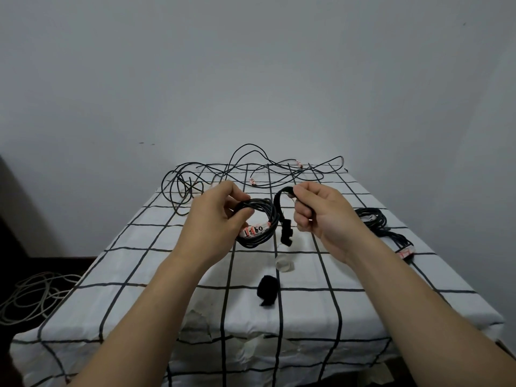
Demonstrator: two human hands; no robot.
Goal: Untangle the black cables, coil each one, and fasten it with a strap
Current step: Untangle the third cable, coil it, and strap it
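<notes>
While the left hand point(215, 213) grips a round black cable coil point(258, 222), the right hand point(315, 210) pinches a flat fuzzy strap point(283, 216).

Coiled cable point(258, 219) in my left hand point(215, 219): black jacket, smooth, slight sheen, looks like plastic or rubber. Its label point(254, 229): white paper-like tape, matt, printed red and black. Strap point(282, 216) pinched in my right hand point(315, 210): black fabric, matt, fuzzy. Strap roll point(267, 290) on tablecloth: same fuzzy black. Tablecloth point(139, 275): white woven cloth, black grid, matt, creased. Wall point(251, 65): painted, matt, smooth.
</notes>
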